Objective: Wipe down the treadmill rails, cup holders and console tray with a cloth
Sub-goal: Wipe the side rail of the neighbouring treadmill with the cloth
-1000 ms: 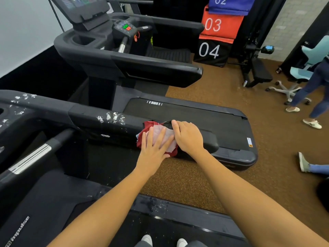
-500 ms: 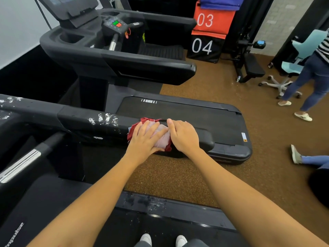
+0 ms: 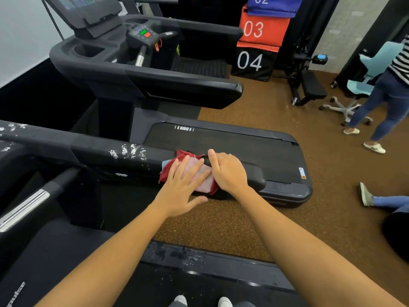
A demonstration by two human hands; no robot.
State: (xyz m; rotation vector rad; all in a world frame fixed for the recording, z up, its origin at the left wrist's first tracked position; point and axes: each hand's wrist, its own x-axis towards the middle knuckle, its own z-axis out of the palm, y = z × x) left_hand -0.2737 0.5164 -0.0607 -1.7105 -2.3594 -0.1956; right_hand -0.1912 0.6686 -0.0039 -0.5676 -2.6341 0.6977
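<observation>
Head view: cloth (image 3: 204, 183) at the end of the rail (image 3: 99, 151)
Left hand (image 3: 180, 191) presses it flat-fingered; right hand (image 3: 229, 173) hold unclear; cloth may slip off the rail, missing spatter (image 3: 130, 152) further along.

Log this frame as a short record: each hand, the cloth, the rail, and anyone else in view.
left hand: flat on cloth, fingers straight
right hand: on rail at the cloth's edge; fingers hidden
cloth: red and pink, draped over rail
rail: white spots beside cloth, not yet wiped
person: standing by a chair, far side of floor
</observation>
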